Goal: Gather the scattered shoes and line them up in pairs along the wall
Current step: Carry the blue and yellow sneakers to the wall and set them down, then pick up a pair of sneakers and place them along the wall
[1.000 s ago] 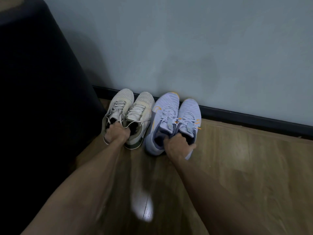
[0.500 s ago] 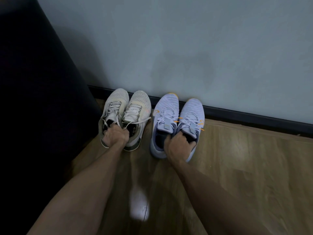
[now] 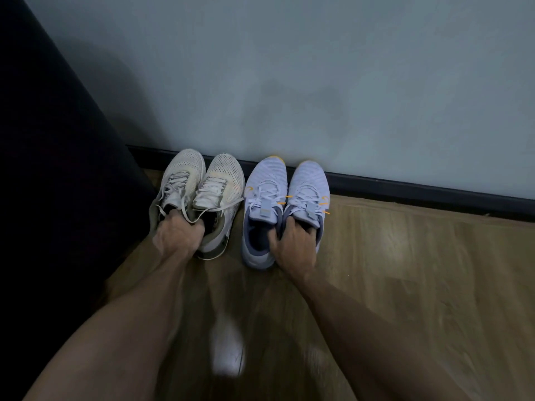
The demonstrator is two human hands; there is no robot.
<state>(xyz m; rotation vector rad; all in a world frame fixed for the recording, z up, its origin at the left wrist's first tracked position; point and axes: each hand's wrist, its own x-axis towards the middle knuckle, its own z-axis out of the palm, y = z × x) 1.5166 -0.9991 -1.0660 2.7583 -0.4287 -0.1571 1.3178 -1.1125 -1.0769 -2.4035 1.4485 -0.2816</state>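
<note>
Two pairs of sneakers stand side by side with their toes at the dark baseboard [image 3: 419,189]. The cream mesh pair [image 3: 208,180] is on the left, the pale lilac pair with orange accents [image 3: 286,183] on the right. My left hand [image 3: 178,234] grips the inner collars of the cream pair, fingers hooked into both openings. My right hand [image 3: 292,244] grips the inner collars of the lilac pair the same way. The heels of the left cream shoe and the right lilac shoe are partly hidden by my hands.
A large dark piece of furniture [image 3: 58,169] rises at the left, right beside the cream pair. The pale wall [image 3: 318,82] runs along the back. Wooden floor [image 3: 419,270] stretches to the right of the lilac pair.
Both pairs have slid forward to the baseboard and straightened, with a narrow gap now between the two pairs. My hands kept their hold throughout.
</note>
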